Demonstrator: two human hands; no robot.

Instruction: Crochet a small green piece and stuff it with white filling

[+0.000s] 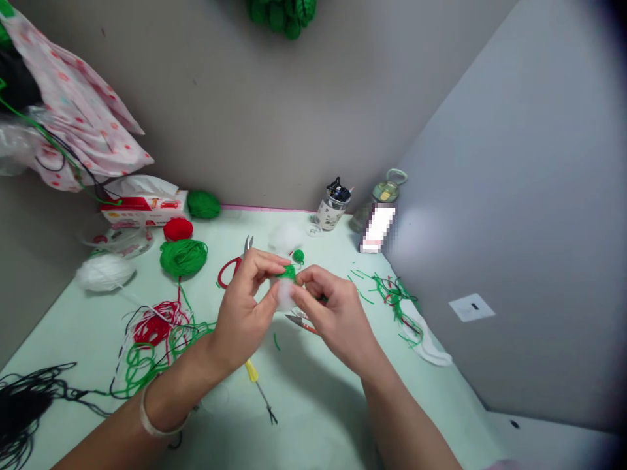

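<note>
My left hand (247, 310) pinches a small green crocheted piece (289, 271) between thumb and fingers, above the middle of the table. White fibre stuffing (285, 295) bulges from the near side of that piece. Closed from the other side, my right hand (339, 314) presses the stuffing and the edge of the piece with thumb and fingertips. Just beyond the hands lie a small green ball (298, 256) and a loose tuft of stuffing (287, 236). Red-handled scissors (229, 272) are partly hidden behind my left hand. Orange-handled snips (301, 322) lie partly under my right hand.
Tangled red, green and white yarn (157, 329) spreads at left, near a green yarn ball (183, 258) and black yarn (24, 405). A yellow-handled tool (251, 371) lies in front. Yarn scraps (399, 303), a cup (333, 210) and a phone (378, 228) are at right.
</note>
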